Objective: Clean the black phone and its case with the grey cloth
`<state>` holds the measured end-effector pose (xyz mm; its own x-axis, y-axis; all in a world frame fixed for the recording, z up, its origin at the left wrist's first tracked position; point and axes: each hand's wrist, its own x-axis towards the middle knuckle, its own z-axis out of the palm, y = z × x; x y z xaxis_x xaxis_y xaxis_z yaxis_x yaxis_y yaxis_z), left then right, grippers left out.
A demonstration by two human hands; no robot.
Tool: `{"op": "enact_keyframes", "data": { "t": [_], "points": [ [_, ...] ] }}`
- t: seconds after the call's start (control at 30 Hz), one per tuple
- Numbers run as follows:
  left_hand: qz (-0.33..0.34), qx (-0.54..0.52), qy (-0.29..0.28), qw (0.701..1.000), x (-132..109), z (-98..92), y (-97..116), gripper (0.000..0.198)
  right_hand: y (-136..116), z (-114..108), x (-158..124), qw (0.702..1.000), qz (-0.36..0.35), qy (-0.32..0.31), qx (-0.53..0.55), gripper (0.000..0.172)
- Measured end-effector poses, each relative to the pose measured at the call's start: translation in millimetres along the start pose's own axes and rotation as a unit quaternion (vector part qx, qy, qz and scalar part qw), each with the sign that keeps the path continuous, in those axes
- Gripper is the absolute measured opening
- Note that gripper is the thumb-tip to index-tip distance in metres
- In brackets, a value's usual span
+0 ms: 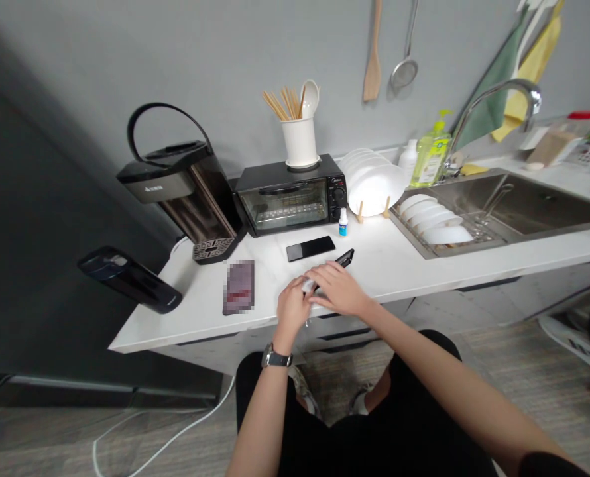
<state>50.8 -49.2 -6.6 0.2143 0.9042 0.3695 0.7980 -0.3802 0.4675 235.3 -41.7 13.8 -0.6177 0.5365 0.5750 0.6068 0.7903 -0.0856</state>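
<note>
My left hand and my right hand meet at the front edge of the white counter. Between them is a small white wad, like a cloth or tissue, pinched in my left fingers. My right hand lies over a black phone whose far end sticks out beyond the fingers; the fingers are curled down on it. A second black phone lies flat just behind. A small white bottle with a blue label stands in front of the toaster oven.
A dark hot-water dispenser stands left of the oven. A blurred dark rectangle lies on the counter, and a black case sticks out past its left end. Plates, soap bottle, sink and tap are right.
</note>
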Motion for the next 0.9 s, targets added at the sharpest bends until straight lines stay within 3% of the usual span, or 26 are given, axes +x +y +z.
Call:
{"op": "enact_keyframes", "data": {
  "t": [0.1, 0.2, 0.3, 0.37, 0.47, 0.57, 0.7, 0.8, 0.9],
  "points": [
    [0.004, 0.005, 0.008, 1.0, 0.4, -1.9, 5.5, 0.026, 38.9, -10.9, -11.2, 0.996, 0.066, 0.015, -0.06, 0.061],
    [-0.015, 0.014, 0.011, 1.0, 1.6, -2.6, 8.6, 0.03, 49.3, -8.7, -14.8, 0.981, 0.164, 0.055, -0.083, 0.067],
    [-0.013, 0.013, 0.004, 1.0, 2.1, -2.9, 8.8, 0.028, 25.2, 5.1, -8.8, 0.959, 0.245, 0.112, -0.083, 0.079],
    [-0.004, 0.007, 0.002, 1.0, 2.1, -2.6, 7.6, 0.027, -1.8, 16.2, -1.9, 0.956, 0.255, 0.13, -0.067, 0.086],
    [-0.009, 0.0, -0.003, 1.0, 2.1, -0.9, 4.2, 0.022, -38.9, 27.2, 6.3, 0.97, 0.214, 0.112, -0.028, 0.088],
    [-0.034, -0.006, -0.005, 0.999, 1.6, 0.6, 0.8, 0.025, -49.9, 25.8, 5.6, 0.99, 0.128, 0.065, 0.002, 0.081],
    [-0.016, -0.005, -0.001, 1.0, 0.1, -0.8, 1.8, 0.027, -13.0, 6.8, -7.5, 1.0, 0.009, -0.006, -0.008, 0.066],
    [-0.011, 0.01, 0.003, 1.0, 0.8, -2.4, 6.2, 0.025, 25.4, -7.2, -16.9, 0.996, 0.062, -0.001, -0.057, 0.069],
    [-0.03, 0.022, 0.009, 0.999, 2.3, -3.5, 10.6, 0.032, 39.2, -8.1, -18.9, 0.987, 0.135, 0.029, -0.08, 0.074]
  ]
}}
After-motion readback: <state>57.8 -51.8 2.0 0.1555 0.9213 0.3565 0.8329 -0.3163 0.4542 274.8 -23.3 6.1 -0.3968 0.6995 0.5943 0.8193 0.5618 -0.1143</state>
